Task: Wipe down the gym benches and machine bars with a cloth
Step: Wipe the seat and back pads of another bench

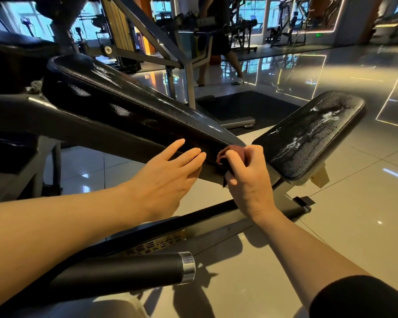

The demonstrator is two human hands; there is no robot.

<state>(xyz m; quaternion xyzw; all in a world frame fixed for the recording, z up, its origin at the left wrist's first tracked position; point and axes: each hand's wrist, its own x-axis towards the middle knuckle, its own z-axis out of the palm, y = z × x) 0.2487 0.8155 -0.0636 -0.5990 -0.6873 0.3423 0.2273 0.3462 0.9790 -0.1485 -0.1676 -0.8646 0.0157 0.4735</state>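
A black padded bench back (115, 97) slopes down from upper left to the centre, with worn pale patches on its leather. Its separate seat pad (308, 136) lies to the right, also scuffed. My left hand (168, 177) rests flat with straight fingers on the lower side edge of the back pad and the frame beneath. My right hand (246, 177) grips a bunched reddish-brown cloth (228, 154) and presses it against the low end of the back pad, in the gap before the seat.
The bench's black steel frame (216, 214) runs along the glossy tiled floor (331, 226). A black foam roller with a chrome cap (133, 271) sits near the bottom. A grey machine upright (190, 83) stands behind, and a person's legs (232, 63) walk past further back.
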